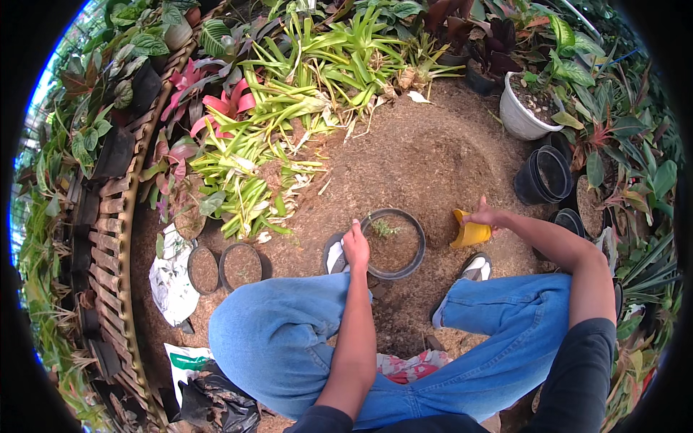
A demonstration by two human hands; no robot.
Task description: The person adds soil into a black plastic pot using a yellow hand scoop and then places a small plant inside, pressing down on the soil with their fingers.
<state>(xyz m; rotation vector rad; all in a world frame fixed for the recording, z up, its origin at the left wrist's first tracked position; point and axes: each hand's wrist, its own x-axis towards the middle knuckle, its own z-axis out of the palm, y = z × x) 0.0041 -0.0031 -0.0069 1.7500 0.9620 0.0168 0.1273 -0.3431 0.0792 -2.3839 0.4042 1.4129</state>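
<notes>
Between my feet stands a round black plastic pot [397, 270], filled with brown soil. A small green seedling [383, 227] grows near its far left side. My left hand [356, 246] is at the pot's left rim, its fingers around the edge as far as I can see. To the right of the pot, my right hand [484, 216] grips a yellow plastic scoop [472, 234], its open end turned left above the loose soil. The scoop's inside is mostly hidden from me.
Two small soil-filled pots [241, 266] stand at left beside a white plastic bag [174, 276]. Heaped green plants [325, 70] lie beyond, left of a soil mound [422, 146]. Nested black pots [543, 174] and a white pot [528, 113] are at right. A slatted rack [113, 238] runs along the left.
</notes>
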